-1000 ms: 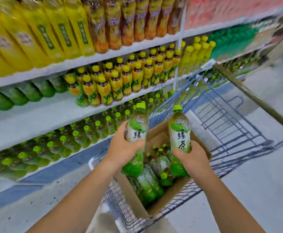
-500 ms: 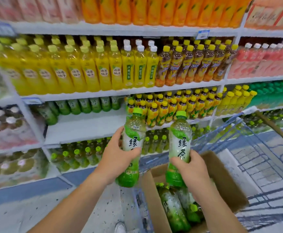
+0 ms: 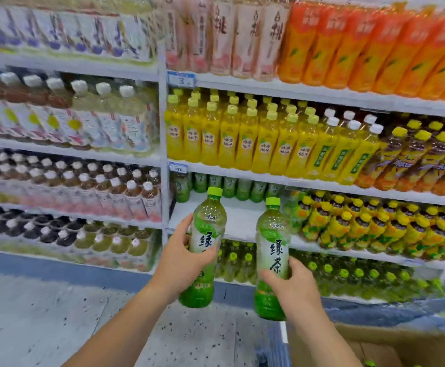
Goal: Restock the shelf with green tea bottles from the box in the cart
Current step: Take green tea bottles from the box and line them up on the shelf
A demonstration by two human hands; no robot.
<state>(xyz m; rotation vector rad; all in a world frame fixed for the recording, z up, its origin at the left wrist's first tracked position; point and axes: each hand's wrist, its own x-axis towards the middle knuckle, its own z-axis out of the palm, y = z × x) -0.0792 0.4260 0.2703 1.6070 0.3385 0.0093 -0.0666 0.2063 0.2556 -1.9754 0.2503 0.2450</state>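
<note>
**A:** What are the hands holding?

**B:** One bottle each. The left hand grips the first green tea bottle round its middle. Its fingers curl across the lower part of the white label, with the thumb up the near side. The right hand grips the second green tea bottle lower down, with its fingers wrapped round the body below the label's characters.

**A:** How do the bottles sit?

**B:** Both have their green caps on top. The first leans a little, cap toward the right; the second stands close to upright. They are side by side in the air, apart from each other and touching nothing else.

**A:** And where are they relative to the shelf?

**B:** In front of a white shelf whose front part is bare. A row of green tea bottles stands at the back of it. Just right of the bare part, the same level holds yellow-capped bottles.

**A:** What about the shelves above and below?

**B:** Above is a row of yellow drinks, with orange cartons higher up. Below are more green bottles, though they are blurred.

**A:** Is the box in view?

**B:** Only a corner of the cardboard box shows at the lower right, under the right forearm. One green cap peeks out at the picture's bottom edge.
</note>
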